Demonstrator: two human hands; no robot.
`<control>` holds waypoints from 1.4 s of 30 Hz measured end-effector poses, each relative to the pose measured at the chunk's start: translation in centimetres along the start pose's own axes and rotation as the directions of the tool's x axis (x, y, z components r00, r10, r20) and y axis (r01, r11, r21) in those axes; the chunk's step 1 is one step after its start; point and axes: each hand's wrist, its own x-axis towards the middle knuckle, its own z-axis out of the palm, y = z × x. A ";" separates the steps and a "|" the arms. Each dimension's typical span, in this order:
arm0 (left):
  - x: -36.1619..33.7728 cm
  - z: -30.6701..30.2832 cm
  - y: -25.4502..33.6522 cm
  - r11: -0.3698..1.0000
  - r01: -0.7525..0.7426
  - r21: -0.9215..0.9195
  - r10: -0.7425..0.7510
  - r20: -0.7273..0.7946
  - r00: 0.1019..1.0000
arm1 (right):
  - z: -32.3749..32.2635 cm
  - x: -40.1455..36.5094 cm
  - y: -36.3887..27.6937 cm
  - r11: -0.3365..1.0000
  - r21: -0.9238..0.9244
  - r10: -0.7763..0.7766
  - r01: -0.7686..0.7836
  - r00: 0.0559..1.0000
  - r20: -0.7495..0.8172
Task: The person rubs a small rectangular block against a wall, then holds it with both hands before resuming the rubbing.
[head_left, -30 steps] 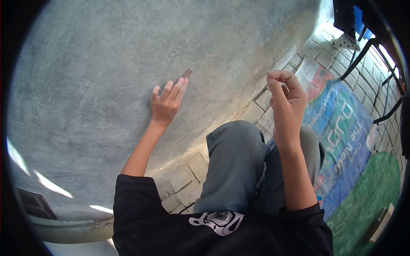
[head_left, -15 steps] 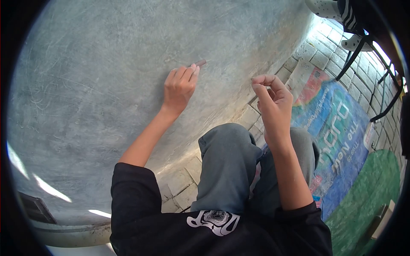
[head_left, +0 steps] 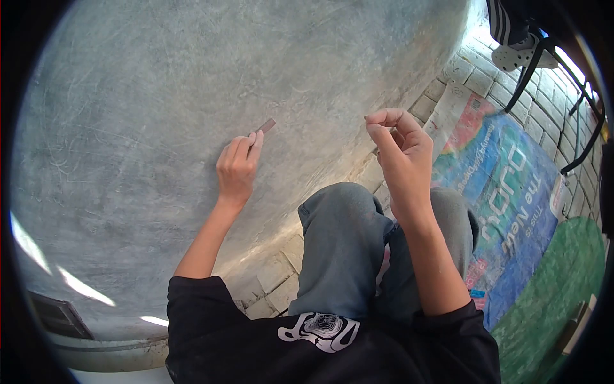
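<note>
My left hand (head_left: 236,168) is closed around a small brown stick (head_left: 269,125), whose free end juts past the fingertips. The stick's kind does not show; it lies at or very close to the grey wall (head_left: 160,121), which has scratches and smudges all over. Off to the right, above my knee, my right hand (head_left: 407,153) is raised with thumb and forefinger pinched together. A tiny dark speck shows at those fingertips, too small to name. The other fingers curl into the palm.
My bent knees (head_left: 342,237) are between my arms. A printed banner (head_left: 511,198) and a green mat (head_left: 556,275) cover part of the brick-paved floor (head_left: 476,80). At upper right are a black metal chair leg (head_left: 527,77) and another person's white clog (head_left: 508,57).
My left hand with the brown stick has moved down and left along the wall, and the stick points more upward. My right hand has shifted slightly left. The other person's foot has moved.
</note>
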 end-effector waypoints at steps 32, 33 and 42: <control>15.6 9.3 3.9 0.970 -0.235 0.063 0.239 -0.427 0.872 | -0.9 0.1 -1.1 0.993 -0.046 0.115 -0.112 0.992 0.055; 15.3 9.3 4.1 0.970 -0.235 0.060 0.238 -0.426 0.873 | -0.9 0.1 -1.1 0.990 -0.049 0.134 -0.132 0.990 0.045; 10.8 10.5 5.2 0.981 -0.195 0.022 0.194 -0.250 0.949 | -1.1 -0.2 -0.8 0.991 -0.083 0.112 -0.102 0.986 0.125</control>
